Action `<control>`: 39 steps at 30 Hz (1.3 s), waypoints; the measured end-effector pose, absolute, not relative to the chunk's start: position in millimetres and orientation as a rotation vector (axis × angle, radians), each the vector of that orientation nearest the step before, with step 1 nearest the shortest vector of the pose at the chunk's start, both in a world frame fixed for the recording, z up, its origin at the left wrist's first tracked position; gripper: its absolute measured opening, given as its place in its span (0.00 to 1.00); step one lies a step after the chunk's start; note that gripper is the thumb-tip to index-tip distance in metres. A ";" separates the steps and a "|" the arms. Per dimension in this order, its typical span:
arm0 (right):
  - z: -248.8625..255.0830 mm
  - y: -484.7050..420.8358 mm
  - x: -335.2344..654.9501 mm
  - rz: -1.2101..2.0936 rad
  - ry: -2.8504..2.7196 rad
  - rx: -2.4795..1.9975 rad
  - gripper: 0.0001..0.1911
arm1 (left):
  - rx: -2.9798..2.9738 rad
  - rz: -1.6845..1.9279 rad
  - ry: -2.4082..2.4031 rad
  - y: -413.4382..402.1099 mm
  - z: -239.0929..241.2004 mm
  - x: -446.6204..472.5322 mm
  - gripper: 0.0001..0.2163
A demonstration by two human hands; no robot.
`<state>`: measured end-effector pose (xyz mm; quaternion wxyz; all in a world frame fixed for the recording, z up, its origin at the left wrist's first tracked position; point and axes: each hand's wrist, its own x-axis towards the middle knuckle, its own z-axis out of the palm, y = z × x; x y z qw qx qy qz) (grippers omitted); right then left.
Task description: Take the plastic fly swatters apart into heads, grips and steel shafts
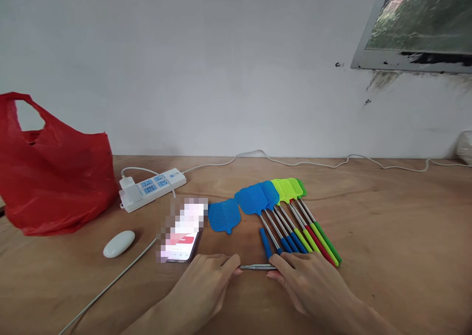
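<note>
Low in the middle, my left hand and my right hand pinch a thin metal telescopic rod from either side. It lies level between them, both its ends hidden in my fingers. Just beyond the rod is a loose blue fly swatter head with no shaft on it. A blue handle lies beside my right fingertips; I cannot tell whether it is joined to anything. Behind my right hand several fly swatters in blue, yellow-green, red and green overlap in a fanned row.
A lit phone, partly pixelated, lies left of the swatter head. Further left are a white mouse, a white power strip with a plug, and a red plastic bag. A pale cable runs along the wall.
</note>
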<state>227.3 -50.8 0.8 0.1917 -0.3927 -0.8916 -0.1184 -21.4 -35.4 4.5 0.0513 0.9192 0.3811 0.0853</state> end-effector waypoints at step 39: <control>-4.4 21.6 244.0 1.062 -1.408 -1.238 0.23 | 2.879 0.511 1.056 -12.3 0.9 -1.5 0.10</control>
